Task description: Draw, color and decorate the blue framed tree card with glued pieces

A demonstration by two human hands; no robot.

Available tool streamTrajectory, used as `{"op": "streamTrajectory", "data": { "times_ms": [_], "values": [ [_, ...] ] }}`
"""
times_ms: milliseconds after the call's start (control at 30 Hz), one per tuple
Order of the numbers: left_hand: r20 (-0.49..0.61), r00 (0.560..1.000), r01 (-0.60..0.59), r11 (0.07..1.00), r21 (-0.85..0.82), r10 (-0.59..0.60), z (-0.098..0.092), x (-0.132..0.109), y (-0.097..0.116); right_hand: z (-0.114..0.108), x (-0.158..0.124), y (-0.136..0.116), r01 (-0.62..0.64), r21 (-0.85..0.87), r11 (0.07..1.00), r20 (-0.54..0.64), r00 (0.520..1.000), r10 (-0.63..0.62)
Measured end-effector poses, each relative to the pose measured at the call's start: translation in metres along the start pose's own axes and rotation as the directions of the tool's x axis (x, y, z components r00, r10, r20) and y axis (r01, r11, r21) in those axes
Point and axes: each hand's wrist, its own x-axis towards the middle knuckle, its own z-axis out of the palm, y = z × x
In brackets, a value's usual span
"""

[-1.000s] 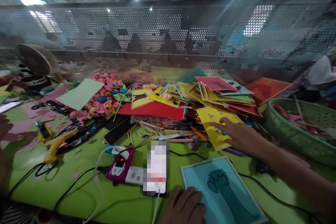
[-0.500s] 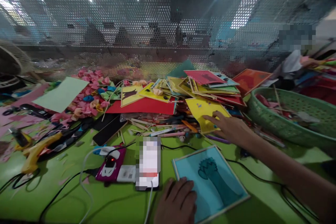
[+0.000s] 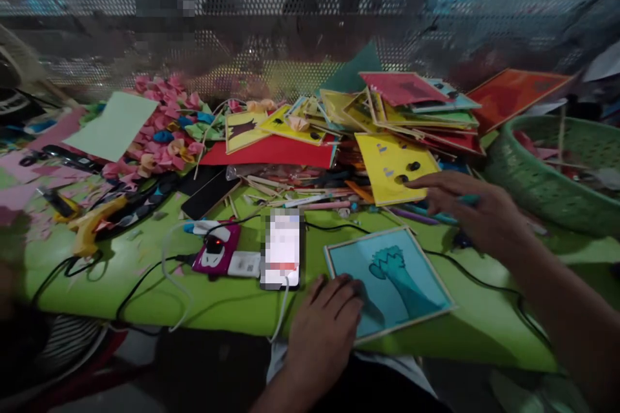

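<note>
My left hand [image 3: 329, 310] rests with spread fingers on the left edge of a light-blue framed picture [image 3: 346, 255], which bears a darker teal, tree-like shape. Beyond it, my right hand [image 3: 484, 216] hovers at the right of a yellow card [image 3: 382, 164] with black oval spots, its index finger stretched toward the card's lower right corner. Between the curled fingers shows a slim teal stick [image 3: 468, 199], perhaps a pen; its ends are hard to make out.
A lit phone [image 3: 283, 248] lies beside a magenta power strip [image 3: 220, 248]. Further back are stacked framed pictures [image 3: 411, 113], pink folded paper pieces [image 3: 169, 126] and a green basket [image 3: 527, 174]. A yellow glue gun [image 3: 94, 226] lies left; cables cross the green table [image 3: 232, 303].
The view has tilted down, showing the table's front edge. My right hand has drawn back rightward from the yellow card, uncovering its black spots. My left hand stays on the blue picture.
</note>
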Motion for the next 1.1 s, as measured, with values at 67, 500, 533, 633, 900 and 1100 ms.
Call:
{"op": "streamTrajectory", "data": {
  "times_ms": [67, 500, 533, 633, 900, 1100],
  "values": [
    [0.005, 1.0, 0.007, 1.0, -0.01, -0.007, -0.002, 0.0, 0.002, 0.003, -0.017, -0.013, -0.125, 0.32, 0.939, -0.027, 0.99, 0.141],
    [-0.064, 0.998, 0.027, 1.0, -0.016, -0.028, -0.012, 0.005, 0.007, 0.088, -0.057, -0.008, -0.492, 0.649, 0.581, 0.364, 0.871, 0.33],
    [-0.059, 0.998, 0.026, 1.0, -0.016, -0.027, -0.012, 0.005, 0.007, 0.09, -0.056, -0.008, -0.506, 0.635, 0.583, 0.373, 0.862, 0.342],
    [-0.052, 0.998, 0.022, 1.0, -0.013, -0.023, -0.012, 0.006, 0.007, 0.093, -0.058, -0.006, -0.518, 0.587, 0.622, 0.377, 0.855, 0.356],
    [-0.042, 0.998, 0.041, 0.999, -0.002, -0.041, -0.013, 0.007, 0.008, 0.095, -0.061, -0.008, -0.452, 0.514, 0.729, 0.344, 0.887, 0.308],
    [-0.041, 0.999, 0.036, 0.999, 0.005, -0.035, -0.014, 0.009, 0.009, 0.097, -0.058, -0.014, -0.431, 0.457, 0.778, 0.324, 0.895, 0.306]
  ]
}}
